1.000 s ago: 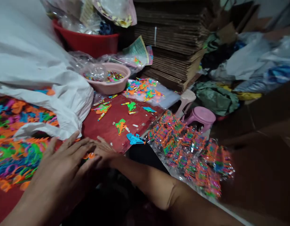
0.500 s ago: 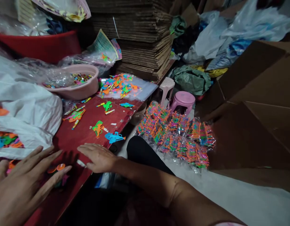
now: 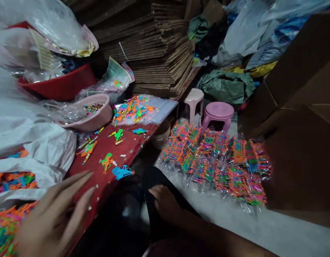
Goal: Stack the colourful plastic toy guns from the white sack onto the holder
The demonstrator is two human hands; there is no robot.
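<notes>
My left hand (image 3: 56,214) hovers over the red table (image 3: 100,191) at its near left, fingers stretched and a little blurred, with nothing visible in it. Beside and partly beneath it lies a heap of small orange, green and blue plastic toys (image 3: 9,228). My right hand (image 3: 166,203) is over my dark-clothed knee, its fingers curled in and no object showing. Beyond the left hand, a blue plastic toy (image 3: 122,172) rests at the table edge. Near it lie an orange and green toy (image 3: 107,162) and a green toy with yellow tubes (image 3: 118,135).
A pink basin (image 3: 107,114) of small coloured tubes stands behind a white sack (image 3: 55,142). More toys (image 3: 132,109) cover a plastic sheet. Bagged toys (image 3: 213,160) lie on the floor before two stools (image 3: 218,110). Stacked cardboard (image 3: 165,71) and a large box (image 3: 301,150) flank them.
My right hand has left the table edge, moving right to my knee, and its fingers have curled. My left hand has shifted slightly right. The view has tilted, showing more of the toy heap.
</notes>
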